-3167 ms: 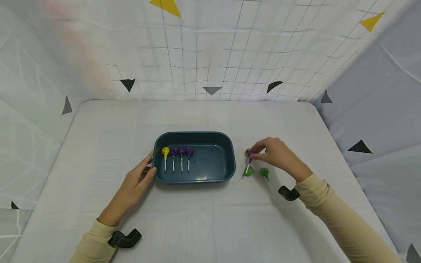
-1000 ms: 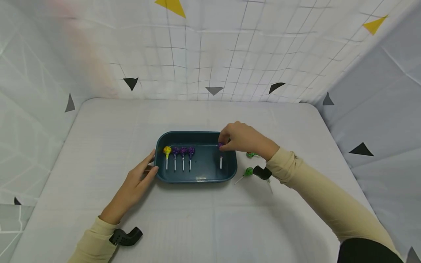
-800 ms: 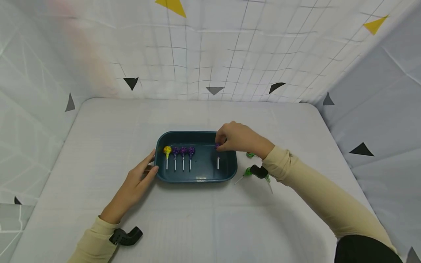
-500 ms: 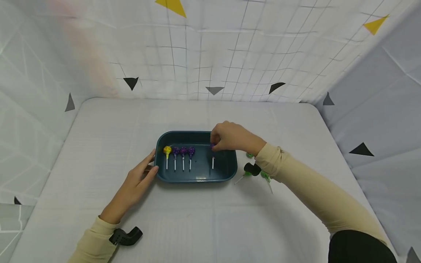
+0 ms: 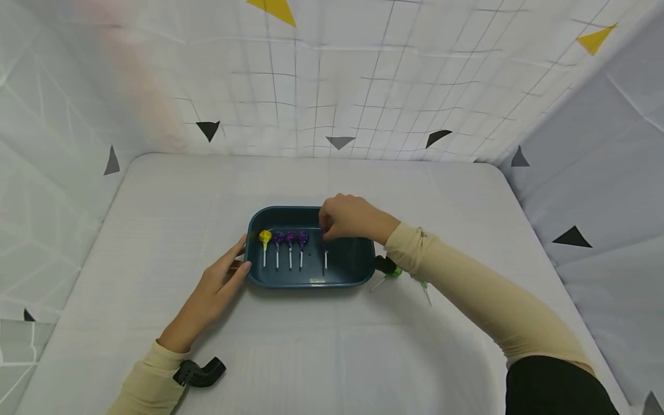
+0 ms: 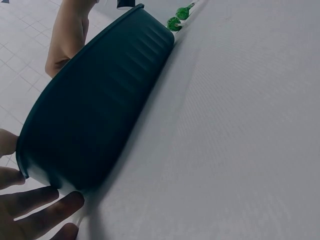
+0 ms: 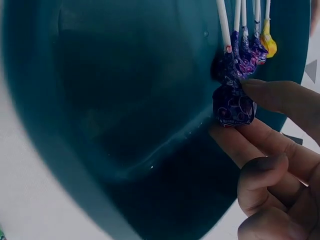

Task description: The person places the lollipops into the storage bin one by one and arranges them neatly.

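The right hand (image 5: pixel 349 218) pinches a purple lollipop (image 7: pixel 233 104) by its wrapped head over the teal tray (image 5: pixel 358 271) near the middle of the bench (image 5: pixel 332 346), just beside the row already lying there. The left hand (image 5: pixel 218 285) rests with relaxed fingers against the tray's left end.

- The tray (image 5: pixel 311 279) looks like smooth dark teal plastic, with a soft sheen inside and a ribbed, matt outer wall (image 6: pixel 100 115).
- The purple lollipop (image 7: pixel 233 106) wears crinkled, glossy printed foil; its stick (image 7: pixel 223 22) is plain matt white.
- The yellow lollipop (image 5: pixel 265 236) has a shiny wrapper.
- The green lollipops (image 6: pixel 178 19) look glossy too.
- The counter (image 5: pixel 332 346) is covered in white matt cloth with a fine woven ribbing.
- The backdrop (image 5: pixel 363 86) is thin, creased white fabric.
- The sleeve (image 5: pixel 467 288) is soft, matt beige knit.
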Demonstrator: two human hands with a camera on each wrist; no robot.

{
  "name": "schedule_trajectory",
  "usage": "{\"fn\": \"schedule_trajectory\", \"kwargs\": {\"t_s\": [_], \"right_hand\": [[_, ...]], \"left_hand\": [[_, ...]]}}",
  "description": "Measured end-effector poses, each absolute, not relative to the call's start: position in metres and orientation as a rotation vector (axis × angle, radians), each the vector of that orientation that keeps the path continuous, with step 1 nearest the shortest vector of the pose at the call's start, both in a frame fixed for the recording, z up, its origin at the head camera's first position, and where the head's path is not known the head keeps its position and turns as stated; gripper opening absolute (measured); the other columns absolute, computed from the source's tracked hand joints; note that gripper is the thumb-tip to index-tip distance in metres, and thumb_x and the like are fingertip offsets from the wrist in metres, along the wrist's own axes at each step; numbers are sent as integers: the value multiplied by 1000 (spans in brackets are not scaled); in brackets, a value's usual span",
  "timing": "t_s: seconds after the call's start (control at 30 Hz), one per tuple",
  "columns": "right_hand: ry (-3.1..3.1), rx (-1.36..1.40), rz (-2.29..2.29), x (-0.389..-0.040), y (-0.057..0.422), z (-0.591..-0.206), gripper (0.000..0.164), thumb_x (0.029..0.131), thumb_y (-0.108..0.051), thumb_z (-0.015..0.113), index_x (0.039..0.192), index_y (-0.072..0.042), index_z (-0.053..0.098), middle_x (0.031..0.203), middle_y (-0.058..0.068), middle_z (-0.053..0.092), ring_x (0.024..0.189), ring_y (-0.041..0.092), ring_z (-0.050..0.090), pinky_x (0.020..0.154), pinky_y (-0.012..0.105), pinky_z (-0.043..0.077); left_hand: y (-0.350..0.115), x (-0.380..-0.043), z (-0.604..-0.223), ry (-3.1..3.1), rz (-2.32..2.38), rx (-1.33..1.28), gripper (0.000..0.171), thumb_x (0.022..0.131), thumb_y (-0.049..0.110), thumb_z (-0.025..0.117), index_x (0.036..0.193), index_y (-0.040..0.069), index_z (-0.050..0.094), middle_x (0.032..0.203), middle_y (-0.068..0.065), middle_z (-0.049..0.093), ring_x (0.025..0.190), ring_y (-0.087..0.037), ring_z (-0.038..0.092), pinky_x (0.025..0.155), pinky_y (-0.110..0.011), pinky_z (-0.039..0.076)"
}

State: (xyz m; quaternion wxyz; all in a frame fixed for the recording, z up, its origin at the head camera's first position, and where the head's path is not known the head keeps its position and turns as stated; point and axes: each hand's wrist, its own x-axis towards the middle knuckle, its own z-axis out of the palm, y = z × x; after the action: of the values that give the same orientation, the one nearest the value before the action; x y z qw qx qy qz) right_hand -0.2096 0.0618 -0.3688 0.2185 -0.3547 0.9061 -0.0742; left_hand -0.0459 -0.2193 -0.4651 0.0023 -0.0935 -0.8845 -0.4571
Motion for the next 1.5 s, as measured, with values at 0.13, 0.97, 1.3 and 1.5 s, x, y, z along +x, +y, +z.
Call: {"fn": "schedule_trajectory", "kwargs": {"t_s": [0.13, 0.97, 1.3, 1.5], "right_hand": [[2503, -989, -186, -210, 57, -373, 17, 88, -27, 83, 98, -14, 81, 98, 0, 79, 88, 16, 73, 78, 36, 61], [2501, -973, -58, -215, 36, -385, 22, 87, -30, 85, 101, -14, 81, 101, 0, 79, 90, 17, 72, 79, 37, 61], [2501, -942, -53, -215, 32, -385, 22, 87, -28, 85, 101, -13, 81, 101, 0, 79, 90, 18, 73, 79, 39, 61], [2503, -940, -42, -214, 30, -385, 21, 87, -29, 85, 101, -14, 81, 101, 0, 79, 90, 18, 73, 80, 40, 61]], "left_hand": [[-220, -46, -465, -2770, -1431, -300, 61, 111, 25, 48, 165, 11, 24, 152, -23, 52, 121, -36, 66, 101, -57, 52], [-220, -47, -468, -2769, -1432, -283, 61, 111, 27, 49, 165, 13, 25, 152, -22, 53, 119, -35, 67, 100, -57, 53], [-220, -47, -468, -2773, -1427, -285, 61, 111, 27, 49, 165, 10, 25, 152, -21, 53, 120, -35, 67, 100, -57, 53], [-221, -47, -468, -2769, -1430, -292, 61, 111, 26, 49, 165, 12, 25, 153, -21, 53, 120, -35, 66, 101, -57, 53]]}}
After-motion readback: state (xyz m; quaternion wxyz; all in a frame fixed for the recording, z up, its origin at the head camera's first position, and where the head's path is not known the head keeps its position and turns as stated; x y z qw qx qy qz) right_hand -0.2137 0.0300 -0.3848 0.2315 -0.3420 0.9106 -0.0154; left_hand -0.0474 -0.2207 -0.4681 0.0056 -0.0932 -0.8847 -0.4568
